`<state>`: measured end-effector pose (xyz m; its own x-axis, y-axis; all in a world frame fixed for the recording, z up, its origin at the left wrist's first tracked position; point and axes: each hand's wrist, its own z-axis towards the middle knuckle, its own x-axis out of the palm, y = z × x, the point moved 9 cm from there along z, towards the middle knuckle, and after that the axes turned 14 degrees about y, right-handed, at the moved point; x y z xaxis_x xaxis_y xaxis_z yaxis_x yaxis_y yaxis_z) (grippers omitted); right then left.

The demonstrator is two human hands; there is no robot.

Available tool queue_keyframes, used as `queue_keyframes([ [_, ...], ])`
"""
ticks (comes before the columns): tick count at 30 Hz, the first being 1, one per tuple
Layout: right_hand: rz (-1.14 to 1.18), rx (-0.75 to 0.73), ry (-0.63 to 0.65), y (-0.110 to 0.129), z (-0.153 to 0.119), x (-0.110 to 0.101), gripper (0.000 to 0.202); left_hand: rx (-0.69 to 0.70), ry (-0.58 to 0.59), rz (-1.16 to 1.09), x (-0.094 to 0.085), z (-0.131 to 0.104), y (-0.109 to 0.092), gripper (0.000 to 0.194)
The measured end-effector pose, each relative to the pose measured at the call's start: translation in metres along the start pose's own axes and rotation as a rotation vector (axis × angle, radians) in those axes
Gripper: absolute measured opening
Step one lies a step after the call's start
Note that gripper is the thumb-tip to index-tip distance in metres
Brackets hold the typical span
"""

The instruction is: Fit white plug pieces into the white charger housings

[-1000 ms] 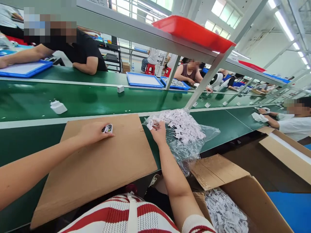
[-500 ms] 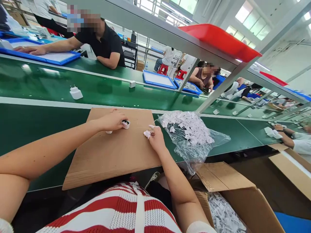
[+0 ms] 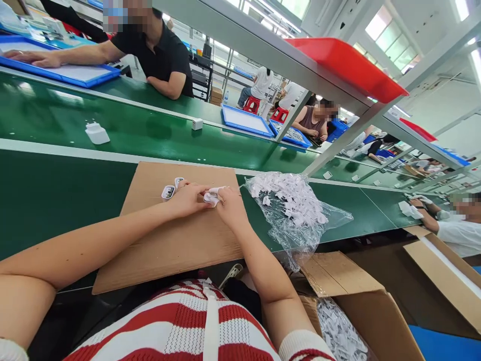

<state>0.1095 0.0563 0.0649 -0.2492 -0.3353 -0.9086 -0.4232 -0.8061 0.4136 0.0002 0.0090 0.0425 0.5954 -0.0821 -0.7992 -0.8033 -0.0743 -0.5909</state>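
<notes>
- At 12 o'clock from the wearer, the left hand (image 3: 188, 199) and right hand (image 3: 232, 206) come together over the cardboard sheet (image 3: 180, 230), fingers closed on a small white piece (image 3: 211, 197) between them.
- The fingers cover part of that piece, so whether it is one part or two joined cannot be told.
- Just beside the left hand, on its 10 o'clock side, an open-ended white housing (image 3: 168, 192) lies on the cardboard, dark inside; a second white housing (image 3: 179, 181) sits near it, partly hidden by the hand.
- At 1 o'clock, beside the cardboard, a clear plastic bag (image 3: 298, 240) lies spread on the green bench (image 3: 363, 220) under a heap of white parts (image 3: 296, 200).
- At 2 o'clock, lower down, an open carton (image 3: 379, 321) holds more bagged white parts (image 3: 340, 328).
- On the green belt (image 3: 150, 133), a white plug adapter (image 3: 97, 134) lies at 11 o'clock and a white block (image 3: 197, 124) at 12.
- Beyond the belt at 11 o'clock, a person in a black shirt (image 3: 165, 60) rests a hand on a blue-rimmed tray (image 3: 88, 80).
</notes>
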Motion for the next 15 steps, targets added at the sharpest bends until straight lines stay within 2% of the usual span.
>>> queue_keyframes([
  [4,-0.08,-0.014,0.028,0.007,0.005,0.001,0.039,0.002,-0.033,-0.03,0.001,-0.002,0.005,0.052],
  [9,-0.125,-0.031,0.069,0.011,0.004,0.002,0.035,0.034,-0.041,-0.015,0.005,-0.006,0.005,0.048],
  [12,-0.129,-0.017,0.077,0.01,0.004,0.002,0.036,0.057,-0.032,0.104,0.006,-0.008,0.0,0.037],
  [15,-0.085,0.016,0.072,0.008,0.006,0.004,0.035,0.074,-0.044,0.272,0.005,-0.009,-0.008,0.036],
])
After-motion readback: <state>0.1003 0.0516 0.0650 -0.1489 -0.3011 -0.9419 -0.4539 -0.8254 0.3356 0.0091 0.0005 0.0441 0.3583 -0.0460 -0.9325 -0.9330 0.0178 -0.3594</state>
